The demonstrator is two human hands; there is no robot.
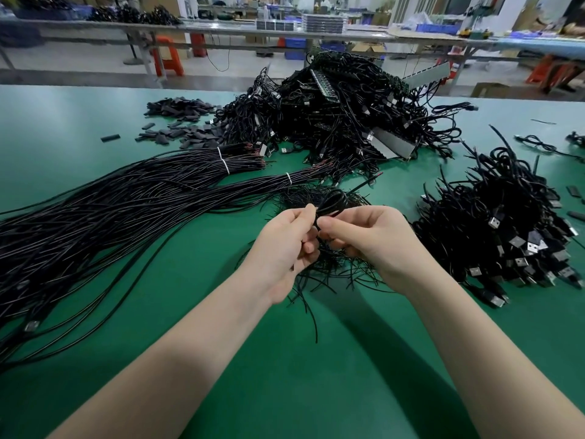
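Pinching the coil (331,201), our left grip (286,248) and right grip (372,240) sit just above the loose ties (342,268).

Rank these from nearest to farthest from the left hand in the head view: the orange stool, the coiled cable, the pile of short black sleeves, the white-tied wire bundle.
1. coiled cable: held by the left hand itself.
2. white-tied wire bundle: just beyond the hand.
3. pile of short black sleeves: far left on the table.
4. orange stool: on the floor behind the table.
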